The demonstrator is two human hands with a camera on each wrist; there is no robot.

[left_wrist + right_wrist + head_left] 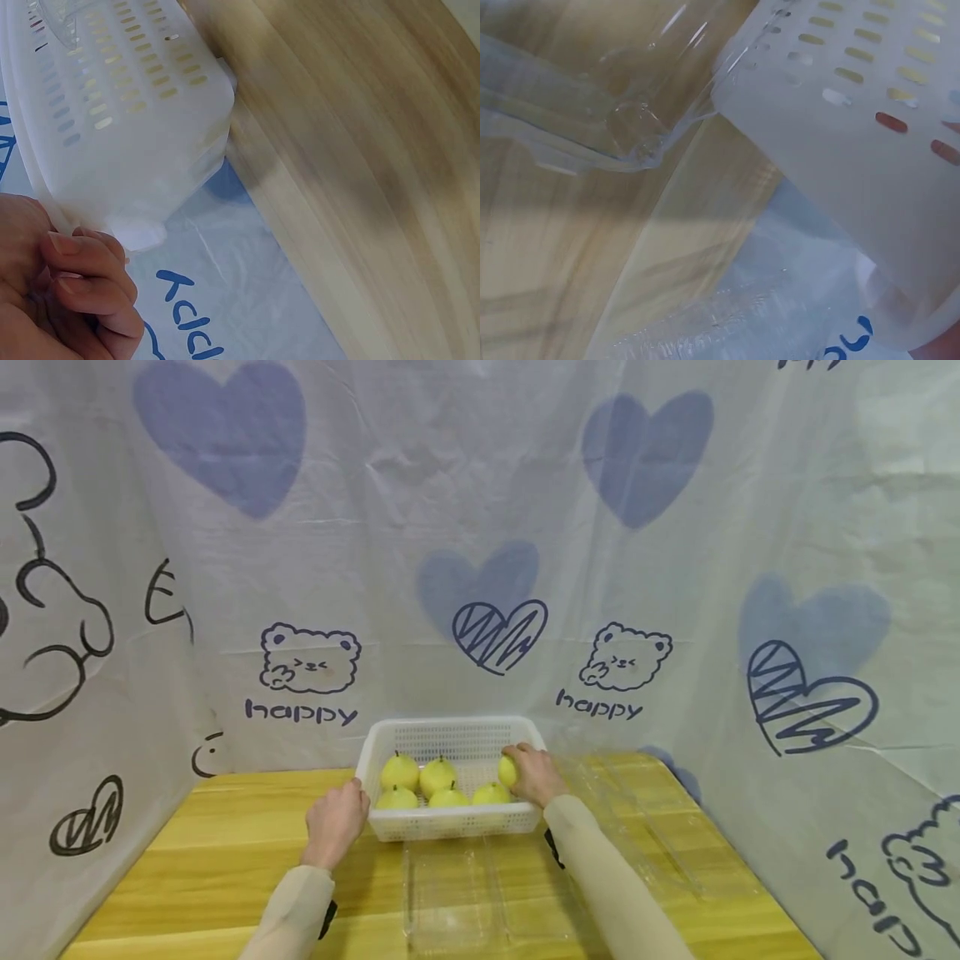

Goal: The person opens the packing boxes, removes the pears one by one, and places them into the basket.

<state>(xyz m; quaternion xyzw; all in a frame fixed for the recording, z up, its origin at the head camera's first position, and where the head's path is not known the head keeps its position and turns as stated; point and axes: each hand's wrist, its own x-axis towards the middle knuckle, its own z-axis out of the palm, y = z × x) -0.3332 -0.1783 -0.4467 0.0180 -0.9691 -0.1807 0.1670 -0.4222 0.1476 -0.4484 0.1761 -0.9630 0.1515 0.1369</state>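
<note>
A white perforated plastic basket [457, 822] stands at the back of the wooden table with several yellow pears [400, 772] inside. My left hand [337, 820] grips its left rim; in the left wrist view, curled fingers [94, 281] meet the rim's edge. At the basket's right end, my right hand [536, 775] reaches over the rim and holds a pear [507, 771], partly hidden by the hand. Only a sliver of the right hand [939, 346] shows in the right wrist view, beside the basket wall [832, 165].
A clear plastic container [450, 902] lies on the table [150, 885] in front of the basket. More transparent plastic [667, 843] lies at the right. A printed sheet [405, 485] with hearts and bears hangs behind and along both sides.
</note>
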